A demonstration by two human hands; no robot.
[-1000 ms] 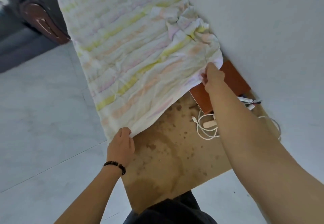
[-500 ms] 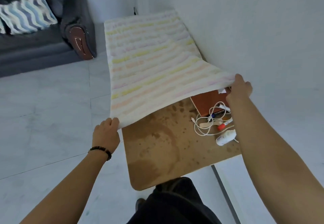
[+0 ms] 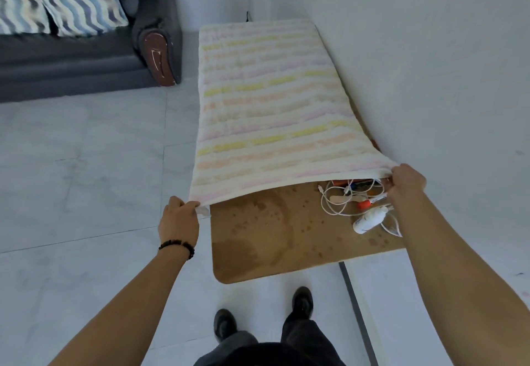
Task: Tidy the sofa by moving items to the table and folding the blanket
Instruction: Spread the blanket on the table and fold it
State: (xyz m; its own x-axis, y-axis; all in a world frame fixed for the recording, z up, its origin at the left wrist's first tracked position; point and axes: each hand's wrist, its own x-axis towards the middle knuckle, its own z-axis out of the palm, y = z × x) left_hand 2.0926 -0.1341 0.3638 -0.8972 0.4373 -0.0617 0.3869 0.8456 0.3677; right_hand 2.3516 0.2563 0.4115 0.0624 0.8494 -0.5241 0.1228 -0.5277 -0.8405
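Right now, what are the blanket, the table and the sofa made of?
Blanket: soft cloth, maybe fleecy or quilted. It is matte with fuzzy pastel stripes, and its raised end curves limply.
Table: looks like wood or wood-look board. It is smooth and brown, with darker blotches and rings.
Sofa: dark grey fabric, matte and padded-looking. The weave is too blurred to tell.

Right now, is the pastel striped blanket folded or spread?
Spread: the pastel striped blanket lies flat along the brown table, left hand and right hand holding its near corners.
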